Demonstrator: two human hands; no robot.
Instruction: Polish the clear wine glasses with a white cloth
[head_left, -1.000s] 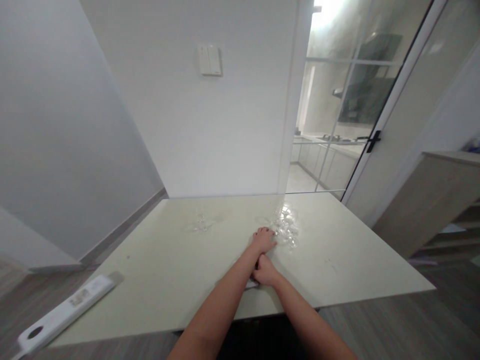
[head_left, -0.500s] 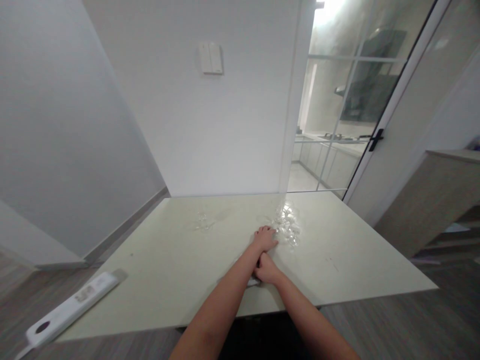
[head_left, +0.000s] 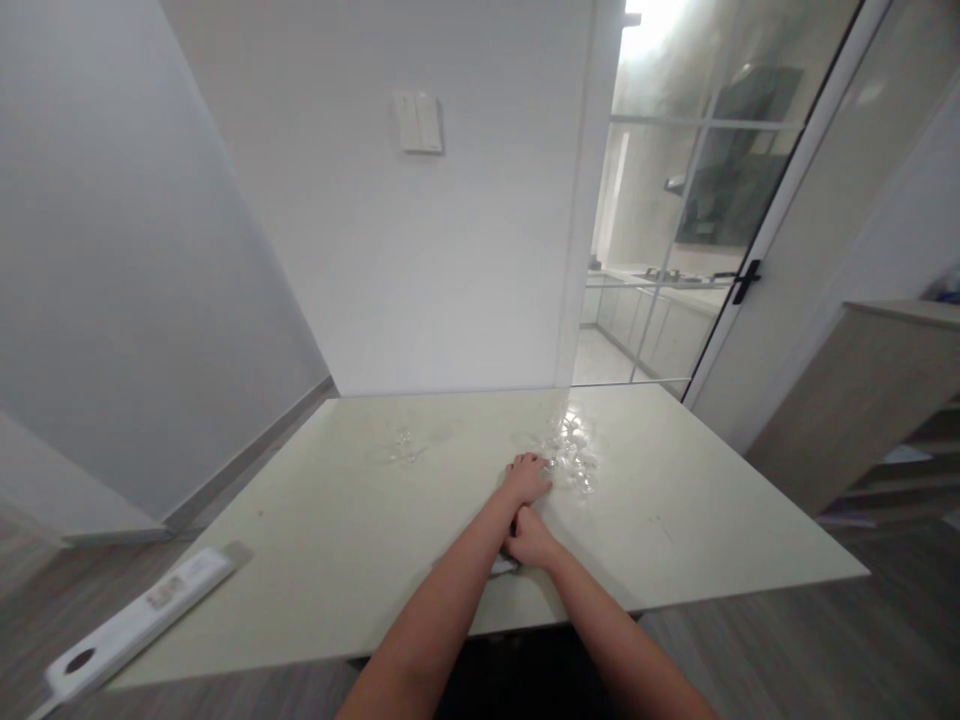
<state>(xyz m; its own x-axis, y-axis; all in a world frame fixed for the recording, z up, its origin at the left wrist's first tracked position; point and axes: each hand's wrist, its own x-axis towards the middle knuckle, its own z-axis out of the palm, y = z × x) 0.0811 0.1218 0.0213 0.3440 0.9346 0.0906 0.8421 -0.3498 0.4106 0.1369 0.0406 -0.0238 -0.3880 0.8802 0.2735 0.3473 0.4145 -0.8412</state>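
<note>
My left hand (head_left: 528, 479) lies on the table with its fingers stretched out and slightly apart. Its fingertips are at the near left edge of a cluster of clear, shiny pieces (head_left: 576, 455); whether they touch is hard to tell. Just below the left wrist, my right hand (head_left: 531, 540) is closed in a fist, and what it grips, if anything, is hidden. Partly under the left forearm, beside the right hand, shows a flat whitish thing (head_left: 504, 565) of unclear kind. Farther left, a smaller group of clear pieces (head_left: 405, 447) rests on the table.
The pale table (head_left: 315, 560) meets the wall at its far edge. A white power strip (head_left: 142, 620) lies over its left front corner. A light switch (head_left: 418, 122) is on the wall. To the right stand a glass door (head_left: 645, 330) and a wooden shelf unit (head_left: 847, 400).
The view has shifted very slightly. Both hands keep almost the same place and pose, and the clear pieces have not visibly moved.
</note>
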